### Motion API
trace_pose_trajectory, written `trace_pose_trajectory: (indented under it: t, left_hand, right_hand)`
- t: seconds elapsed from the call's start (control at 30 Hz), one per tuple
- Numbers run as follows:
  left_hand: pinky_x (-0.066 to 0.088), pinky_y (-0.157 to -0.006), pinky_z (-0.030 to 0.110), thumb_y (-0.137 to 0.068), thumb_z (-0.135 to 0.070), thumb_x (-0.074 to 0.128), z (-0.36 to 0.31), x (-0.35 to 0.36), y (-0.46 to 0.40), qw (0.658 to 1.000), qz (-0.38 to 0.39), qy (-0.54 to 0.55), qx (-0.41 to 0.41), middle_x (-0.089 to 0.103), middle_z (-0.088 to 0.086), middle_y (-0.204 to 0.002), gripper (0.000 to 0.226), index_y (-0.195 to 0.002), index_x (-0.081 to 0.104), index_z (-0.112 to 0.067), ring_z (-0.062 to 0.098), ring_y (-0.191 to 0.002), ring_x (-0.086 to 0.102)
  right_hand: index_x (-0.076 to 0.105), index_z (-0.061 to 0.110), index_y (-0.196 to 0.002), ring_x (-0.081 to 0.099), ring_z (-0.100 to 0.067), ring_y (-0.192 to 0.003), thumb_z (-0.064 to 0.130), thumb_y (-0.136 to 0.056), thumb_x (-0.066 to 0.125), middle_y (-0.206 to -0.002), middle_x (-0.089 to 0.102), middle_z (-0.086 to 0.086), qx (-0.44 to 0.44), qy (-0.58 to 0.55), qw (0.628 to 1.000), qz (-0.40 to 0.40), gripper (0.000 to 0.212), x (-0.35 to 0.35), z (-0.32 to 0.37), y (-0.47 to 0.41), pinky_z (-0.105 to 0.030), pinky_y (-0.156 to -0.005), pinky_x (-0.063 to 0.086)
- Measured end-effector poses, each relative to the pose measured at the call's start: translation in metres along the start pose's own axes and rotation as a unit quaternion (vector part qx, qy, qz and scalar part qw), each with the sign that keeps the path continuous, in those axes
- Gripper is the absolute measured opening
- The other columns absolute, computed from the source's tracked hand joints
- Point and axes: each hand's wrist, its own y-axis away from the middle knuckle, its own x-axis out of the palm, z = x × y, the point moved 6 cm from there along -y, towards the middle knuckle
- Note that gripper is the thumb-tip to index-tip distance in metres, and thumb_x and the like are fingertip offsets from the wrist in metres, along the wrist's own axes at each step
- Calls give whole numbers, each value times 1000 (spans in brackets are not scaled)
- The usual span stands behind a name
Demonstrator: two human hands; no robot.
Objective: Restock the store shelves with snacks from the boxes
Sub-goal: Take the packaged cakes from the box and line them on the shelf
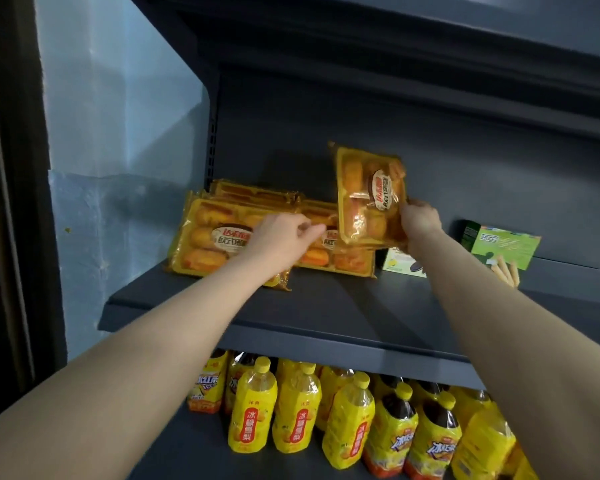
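Head view: dark shelf (326,306), blue wall (118,133), bottles (326,410) below.

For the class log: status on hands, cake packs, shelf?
Right hand grips raised cake pack. Left hand on stacked packs. Green box beside.

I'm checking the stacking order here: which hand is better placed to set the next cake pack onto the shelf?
Right. The right hand already grips the raised cake pack above the shelved packs; the left hand only touches those.
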Motion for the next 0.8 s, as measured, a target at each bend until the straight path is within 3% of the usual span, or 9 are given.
trace_pose_trajectory:
  t: [0.1, 0.2, 0.27, 0.33, 0.4, 0.5, 0.63, 0.7, 0.8]
  left_hand:
    - [44, -106, 47, -91, -73, 39, -27, 33, -18, 989, 58, 116, -70, 46, 5, -149, 85, -155, 25, -19, 27, -129, 52]
    - [45, -103, 39, -92, -50, 61, -41, 31, -35, 976, 16, 205, -70, 49, 2, -144, 77, -152, 26, -19, 25, -130, 50]
    - [48, -99, 38, -92, -38, 65, -41, 22, -41, 987, 11, 153, -45, 54, 0, -138, 68, -149, 31, -22, 24, -125, 54]
    - [48, -99, 38, -92, -37, 66, -41, 10, -41, 999, 24, 37, 1, 54, 0, -139, 69, -150, 31, -26, 24, -124, 55]
    - [45, -101, 38, -92, -37, 66, -40, 1, -40, 998, 41, -41, 38, 51, 0, -144, 71, -152, 30, -31, 26, -128, 51]
    - [40, -105, 40, -93, -34, 66, -41, -8, -36, 994, 46, -75, 65, 49, 0, -147, 68, -152, 32, -34, 27, -134, 44]
    - [45, -104, 41, -89, -35, 71, -27, -8, -34, 995, 57, -24, 78, 53, -4, -141, 63, -145, 43, -39, 22, -130, 46]
    - [44, -106, 43, -85, -39, 74, -18, -14, -29, 996, 30, -9, 82, 51, -4, -142, 70, -146, 41, -39, 21, -132, 45]
    - [39, -110, 46, -79, -51, 74, 4, -29, -19, 992, 1, -103, 74, 37, -1, -153, 85, -151, 30, -40, 23, -139, 35]
  right_hand:
    - [46, 21, -139, 61, -32, -107, 26, -102, 43, -124, 57, -10, 40, -59, 995, 65, 37, 8, -6, 9, -49, -76, 59]
    - [45, 17, -133, 60, -22, -96, 34, -103, 49, -124, 59, -8, -4, 17, 993, 120, 36, 3, -7, 16, -37, -64, 54]
    - [36, 17, -139, 58, -27, -109, 36, -93, 65, -135, 53, -9, -92, 132, 985, 62, 58, -17, -2, 7, -43, -76, 55]
    - [19, 23, -153, 45, -37, -130, 32, -84, 77, -151, 35, -13, -234, 254, 938, -27, 90, -36, 17, 6, -54, -99, 47]
    - [7, 31, -157, 23, -39, -146, 24, -79, 81, -162, 16, -14, -365, 337, 866, -51, 108, -40, 40, 18, -59, -113, 31]
    - [19, 37, -155, 10, -33, -151, 26, -75, 83, -161, 21, -5, -424, 420, 799, 70, 103, -21, 55, 27, -60, -116, 20]
    - [57, 35, -128, 51, -18, -118, 44, -77, 83, -124, 55, 6, -380, 374, 821, 204, 59, -1, 54, 29, -29, -92, 38]
    - [59, 31, -124, 52, -14, -110, 47, -80, 79, -118, 57, 9, -340, 359, 842, 214, 51, -1, 47, 20, -28, -88, 37]
    - [62, 32, -118, 56, -21, -111, 48, -84, 74, -120, 59, 3, -251, 313, 889, 220, 39, -9, 23, -7, -39, -93, 48]
